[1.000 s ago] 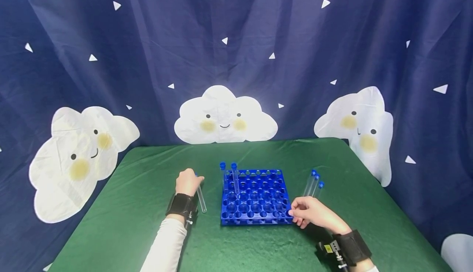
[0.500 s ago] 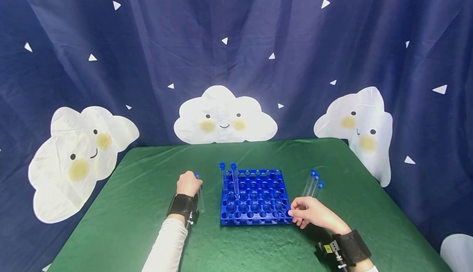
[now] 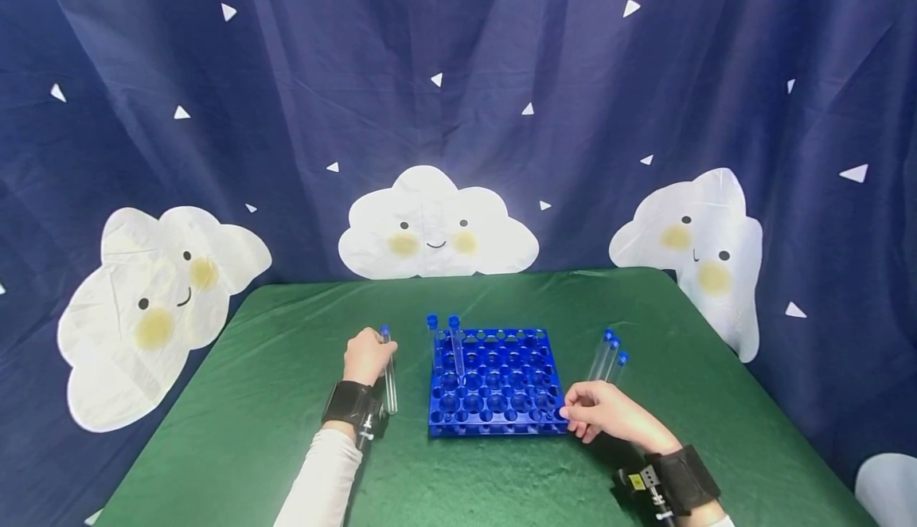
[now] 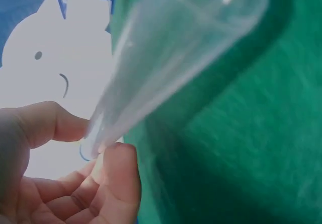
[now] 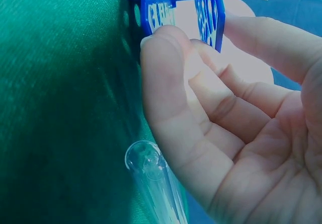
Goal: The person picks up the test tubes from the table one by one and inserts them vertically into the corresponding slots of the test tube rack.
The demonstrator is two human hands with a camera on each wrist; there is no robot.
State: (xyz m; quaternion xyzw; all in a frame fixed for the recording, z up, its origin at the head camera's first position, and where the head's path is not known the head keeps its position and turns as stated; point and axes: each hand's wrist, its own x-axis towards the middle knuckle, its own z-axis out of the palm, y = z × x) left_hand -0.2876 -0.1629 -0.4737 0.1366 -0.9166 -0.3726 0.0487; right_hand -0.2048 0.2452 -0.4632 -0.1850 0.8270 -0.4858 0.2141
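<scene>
My left hand (image 3: pixel 367 356) pinches a clear, blue-capped test tube (image 3: pixel 390 388) between thumb and fingers, left of the blue test tube rack (image 3: pixel 494 431). In the left wrist view the test tube (image 4: pixel 166 63) slants from the fingertips, its rounded end close to the camera. My right hand (image 3: pixel 609 414) grips the rack's near right corner, with the thumb on one side and curled fingers on the other in the right wrist view. Two capped tubes stand in the rack's left part, one of them a front tube (image 3: pixel 456 348).
Several blue-capped tubes (image 3: pixel 605 358) lie on the green tablecloth (image 3: pixel 473 479) right of the rack, partly behind my right hand. A clear tube end (image 5: pixel 146 158) shows below that hand in its wrist view. A dark blue curtain (image 3: pixel 458 97) hangs behind the table.
The tube in my left hand has turned a little; its blue cap, mostly hidden a second ago, now shows above the fingers. My right hand and the rack have not moved.
</scene>
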